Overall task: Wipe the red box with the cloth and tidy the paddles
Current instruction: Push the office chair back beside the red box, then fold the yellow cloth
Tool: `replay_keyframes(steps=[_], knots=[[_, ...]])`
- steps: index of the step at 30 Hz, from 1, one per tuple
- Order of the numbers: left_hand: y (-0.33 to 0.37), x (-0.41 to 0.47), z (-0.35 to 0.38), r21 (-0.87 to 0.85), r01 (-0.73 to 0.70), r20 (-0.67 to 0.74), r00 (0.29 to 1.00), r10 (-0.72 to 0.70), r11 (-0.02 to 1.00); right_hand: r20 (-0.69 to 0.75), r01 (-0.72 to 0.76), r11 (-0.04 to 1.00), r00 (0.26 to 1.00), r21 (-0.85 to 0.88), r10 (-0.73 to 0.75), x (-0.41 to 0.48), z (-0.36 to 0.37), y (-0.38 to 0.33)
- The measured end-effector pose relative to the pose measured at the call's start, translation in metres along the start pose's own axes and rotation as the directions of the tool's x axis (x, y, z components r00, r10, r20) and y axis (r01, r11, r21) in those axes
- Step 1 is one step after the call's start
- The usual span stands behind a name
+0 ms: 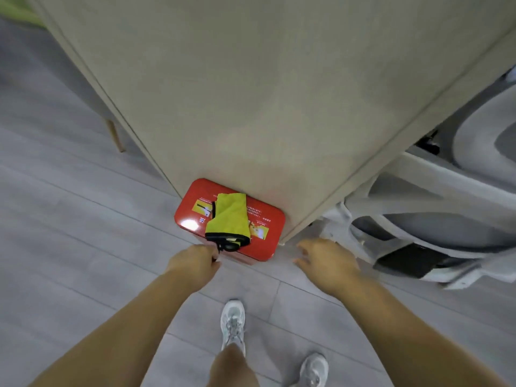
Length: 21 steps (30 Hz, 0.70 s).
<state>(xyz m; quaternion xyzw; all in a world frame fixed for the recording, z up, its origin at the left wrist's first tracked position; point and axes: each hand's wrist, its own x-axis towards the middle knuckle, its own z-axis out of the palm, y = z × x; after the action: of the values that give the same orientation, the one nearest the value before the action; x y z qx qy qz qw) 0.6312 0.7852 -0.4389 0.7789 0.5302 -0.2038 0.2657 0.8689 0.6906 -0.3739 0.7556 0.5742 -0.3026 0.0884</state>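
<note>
View from the head camera, looking down: one red box (262,248), one yellow-green cloth (230,219), two hands, two shoes. The red box, with rounded corners and printed labels on its lid, sits just below the centre of the frame on the grey plank floor (69,247), its far edge meeting the lower corner of a large beige furniture panel (251,93) that fills the upper half. The cloth, edged in black, lies crumpled on the lid, running from the far edge to the near edge; a black cord (220,247) trails from its near end over the rim of the box. The left hand (192,265), at centre-left, has its fingers (213,261) curled tightly and pinches this cord at the near left side of the box; the forearm reaches in straight from the lower left. The right hand (328,261), at centre-right, is palm down with fingers (303,245) loosely spread and slightly bent, holding nothing, near the right corner of the box but apart from it. One pale shoe (233,322) stands at lower centre, a second shoe (314,370) at the bottom edge. A white machine (418,177) occupies the right side; one wooden leg (114,135) shows at upper left.
</note>
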Motion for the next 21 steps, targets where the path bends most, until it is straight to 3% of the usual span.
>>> replay_keyframes(steps=[9, 13, 17, 21], knots=[[-0.022, 0.122, 0.008, -0.311, 0.010, -0.068, 0.997, -0.033, 0.950, 0.011, -0.036, 0.999, 0.999, -0.027, 0.036, 0.073, 0.019, -0.016], [-0.021, 0.164, 0.016, -0.286, -0.021, -0.125, 0.992, -0.016, 0.958, 0.015, -0.040, 0.997, 0.999, -0.073, 0.041, 0.104, 0.022, -0.010], [-0.023, 0.195, 0.022, -0.121, -0.028, -0.083, 0.996, 0.018, 0.992, 0.025, -0.047, 0.995, 0.998, -0.087, 0.049, 0.125, 0.028, -0.006], [-0.025, 0.211, 0.026, -0.063, 0.024, -0.081, 0.996, -0.029, 0.998, 0.022, -0.045, 0.997, 0.999, -0.063, 0.046, 0.132, 0.036, -0.006]])
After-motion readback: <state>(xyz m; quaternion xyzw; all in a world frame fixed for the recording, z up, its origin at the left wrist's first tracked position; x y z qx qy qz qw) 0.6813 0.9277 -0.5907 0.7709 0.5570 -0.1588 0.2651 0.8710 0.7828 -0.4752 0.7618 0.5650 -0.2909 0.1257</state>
